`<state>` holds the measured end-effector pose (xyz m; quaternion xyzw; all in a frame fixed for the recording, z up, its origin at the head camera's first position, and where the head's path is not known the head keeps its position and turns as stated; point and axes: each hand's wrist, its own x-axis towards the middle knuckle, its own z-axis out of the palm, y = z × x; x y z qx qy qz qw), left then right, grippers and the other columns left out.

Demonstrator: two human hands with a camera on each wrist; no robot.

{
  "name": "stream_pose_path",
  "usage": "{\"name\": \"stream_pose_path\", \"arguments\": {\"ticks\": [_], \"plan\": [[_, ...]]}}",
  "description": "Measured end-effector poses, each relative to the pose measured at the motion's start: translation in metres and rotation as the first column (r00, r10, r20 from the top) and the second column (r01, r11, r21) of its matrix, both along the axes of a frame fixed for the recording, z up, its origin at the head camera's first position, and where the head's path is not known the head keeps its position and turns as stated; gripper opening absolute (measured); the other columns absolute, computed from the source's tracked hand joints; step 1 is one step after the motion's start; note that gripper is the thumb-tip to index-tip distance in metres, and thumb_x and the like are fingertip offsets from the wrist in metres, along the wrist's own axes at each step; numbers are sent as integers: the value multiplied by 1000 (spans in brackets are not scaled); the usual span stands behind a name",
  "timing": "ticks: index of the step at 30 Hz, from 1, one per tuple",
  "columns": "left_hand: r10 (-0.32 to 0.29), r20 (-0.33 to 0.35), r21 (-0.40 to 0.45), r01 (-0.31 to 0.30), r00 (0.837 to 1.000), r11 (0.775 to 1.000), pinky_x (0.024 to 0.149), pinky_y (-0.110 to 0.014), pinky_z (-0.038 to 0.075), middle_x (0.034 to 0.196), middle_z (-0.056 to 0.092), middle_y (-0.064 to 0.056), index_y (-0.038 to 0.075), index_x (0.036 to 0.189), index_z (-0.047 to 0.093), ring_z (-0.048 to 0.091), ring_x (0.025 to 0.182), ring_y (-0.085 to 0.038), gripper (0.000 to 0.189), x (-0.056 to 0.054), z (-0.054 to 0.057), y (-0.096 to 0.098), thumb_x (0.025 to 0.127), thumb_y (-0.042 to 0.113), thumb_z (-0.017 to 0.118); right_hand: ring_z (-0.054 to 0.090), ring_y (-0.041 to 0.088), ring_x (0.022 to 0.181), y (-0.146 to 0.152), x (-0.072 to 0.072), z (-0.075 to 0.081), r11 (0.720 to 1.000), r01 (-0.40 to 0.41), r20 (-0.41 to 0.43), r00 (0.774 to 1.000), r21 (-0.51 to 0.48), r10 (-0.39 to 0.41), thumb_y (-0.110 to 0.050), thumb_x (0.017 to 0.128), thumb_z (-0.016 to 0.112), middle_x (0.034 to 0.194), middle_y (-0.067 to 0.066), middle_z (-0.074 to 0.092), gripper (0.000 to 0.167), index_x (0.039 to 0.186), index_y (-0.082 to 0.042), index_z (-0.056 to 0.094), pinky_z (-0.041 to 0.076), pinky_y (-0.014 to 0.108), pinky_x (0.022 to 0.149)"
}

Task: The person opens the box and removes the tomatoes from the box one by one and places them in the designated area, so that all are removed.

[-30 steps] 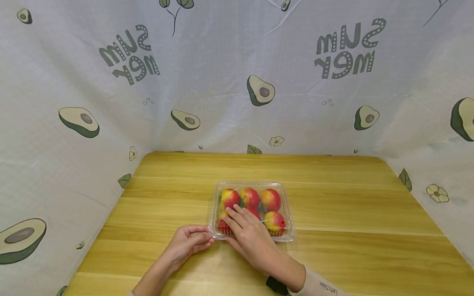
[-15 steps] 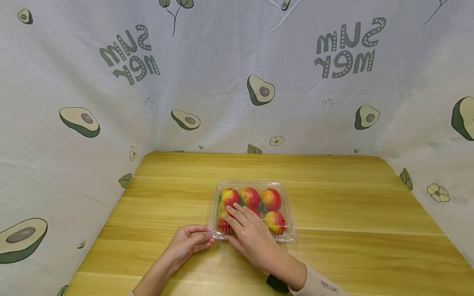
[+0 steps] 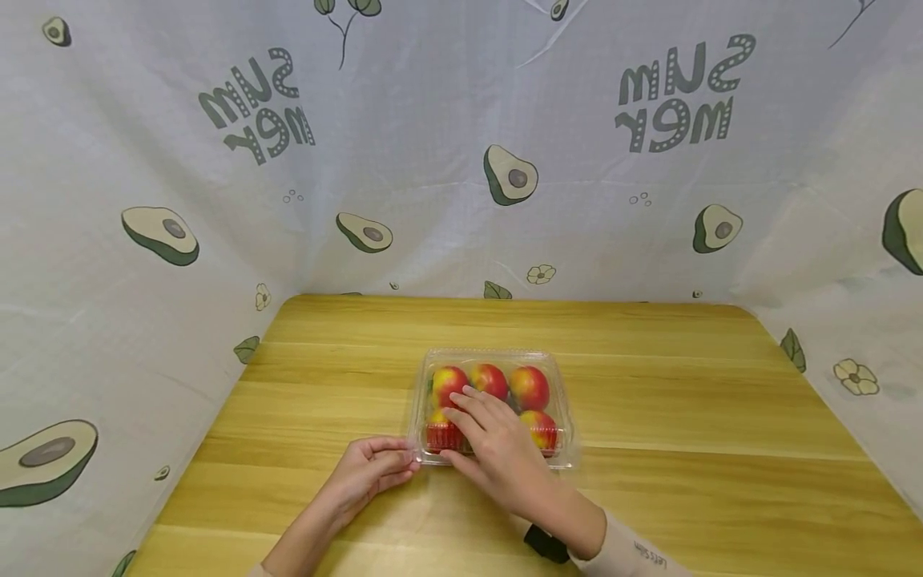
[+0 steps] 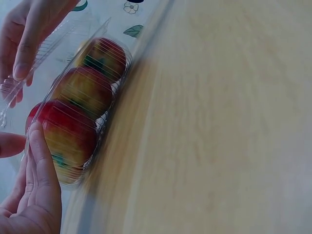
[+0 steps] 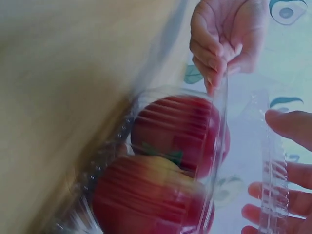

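A clear plastic clamshell box [image 3: 417, 413] on the table holds several red-and-yellow fruits [image 3: 530, 388]. At its near left corner my left hand [image 3: 369, 473] pinches the rim of the base between thumb and fingers, as the left wrist view also shows. My right hand [image 3: 501, 453] spreads over the front of the box and covers part of the near row. Seen from the right wrist, its thumb and fingers lie on either side of the edge of the lid [image 5: 274, 195]. That edge stands raised, apart from the base rim.
The box stands on a wooden table [image 3: 671, 401], with bare wood to either side and behind. Around the table hangs a white curtain [image 3: 433, 104] printed with avocados. A dark band [image 3: 546, 545] sits near my right wrist.
The front edge of the lid has lifted off the base, with my right hand moving slightly up and right along with it. My left hand stays at the corner.
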<state>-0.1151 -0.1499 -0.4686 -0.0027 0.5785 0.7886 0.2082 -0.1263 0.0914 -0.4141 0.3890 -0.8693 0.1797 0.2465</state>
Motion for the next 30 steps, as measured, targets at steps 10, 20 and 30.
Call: {"name": "stream_pose_path", "arguments": {"ticks": [10,20,30], "plan": [[-1,6,9,1,1000,1000,85,-30,57,100,72,-11,-15,117,63,71,90,-17,26,-1,-1,2,94,-2,61,59,30,116,7,-6,6,996,-21,-48,999,-87,17,-32,78,87,121,11,65,47,112,-5,70,47,46,102],[1,12,12,-2,1000,1000,84,-29,57,101,72,-12,-15,119,61,71,90,-17,29,0,0,2,94,-1,62,59,27,108,13,-7,12,988,-33,-49,998,-152,26,-29,73,90,114,10,65,48,108,-3,70,50,43,97],[-7,15,15,7,1000,1000,84,-29,57,104,71,-12,-17,123,58,71,91,-17,33,1,1,2,94,-1,62,58,29,105,25,-13,20,973,11,-48,999,-230,-23,-28,70,92,110,12,63,50,106,-2,70,48,46,94]]}}
